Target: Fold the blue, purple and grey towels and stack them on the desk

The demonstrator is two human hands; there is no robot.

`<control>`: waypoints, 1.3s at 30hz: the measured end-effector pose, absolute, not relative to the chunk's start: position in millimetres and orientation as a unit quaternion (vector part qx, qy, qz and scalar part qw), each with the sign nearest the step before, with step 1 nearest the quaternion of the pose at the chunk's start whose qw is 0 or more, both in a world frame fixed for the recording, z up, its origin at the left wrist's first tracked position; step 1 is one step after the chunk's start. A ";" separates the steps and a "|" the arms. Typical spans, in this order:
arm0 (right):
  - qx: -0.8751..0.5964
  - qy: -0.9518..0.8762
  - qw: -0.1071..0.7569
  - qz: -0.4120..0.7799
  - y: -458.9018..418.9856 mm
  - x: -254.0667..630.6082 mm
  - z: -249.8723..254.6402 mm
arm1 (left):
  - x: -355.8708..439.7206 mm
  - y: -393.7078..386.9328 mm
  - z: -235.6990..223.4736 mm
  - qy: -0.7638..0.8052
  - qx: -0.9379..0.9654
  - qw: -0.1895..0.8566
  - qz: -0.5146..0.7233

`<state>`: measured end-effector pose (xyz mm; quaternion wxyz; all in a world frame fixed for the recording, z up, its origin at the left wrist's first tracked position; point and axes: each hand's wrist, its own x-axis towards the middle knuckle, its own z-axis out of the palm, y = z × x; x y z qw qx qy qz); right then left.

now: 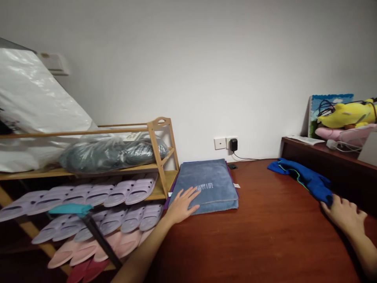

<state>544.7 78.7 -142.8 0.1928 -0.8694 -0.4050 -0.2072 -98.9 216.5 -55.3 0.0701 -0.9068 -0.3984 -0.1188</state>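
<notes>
My left hand [182, 204] lies flat with fingers spread on the near left corner of a folded grey-blue towel [210, 181] printed "HAPPY LIFE", which tops a small stack on the dark wooden table [253, 239]. My right hand [343, 214] reaches to the right side of the table, its fingers curled onto the near end of a crumpled bright blue cloth [303, 179] that stretches away toward the wall. The fingertips are partly hidden by the cloth.
A bamboo shoe rack [160, 157] at the left holds rows of lilac and pink slippers [118, 194] and bagged items. A raised shelf [326, 153] at the right carries a yellow plush toy [349, 114] and cables. A wall socket with a plug [233, 144] sits behind the towels.
</notes>
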 end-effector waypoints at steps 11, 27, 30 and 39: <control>-0.813 -0.508 0.173 -0.226 68.7 506.6 -118.8 | -103.4 217.8 -59.9 -0.395 -0.906 0.062 -0.140; -0.712 -0.669 0.195 -0.079 -29.3 277.2 -84.3 | -100.7 177.6 -43.1 -0.347 -0.913 0.082 -0.198; -0.722 -0.644 0.247 -0.056 -8.7 301.6 -82.5 | -80.0 133.1 -26.5 -0.297 -0.936 0.055 -0.182; -0.808 -0.574 0.115 -0.062 63.1 385.8 -144.0 | 72.3 41.9 -26.3 -0.152 -0.965 -0.154 -0.151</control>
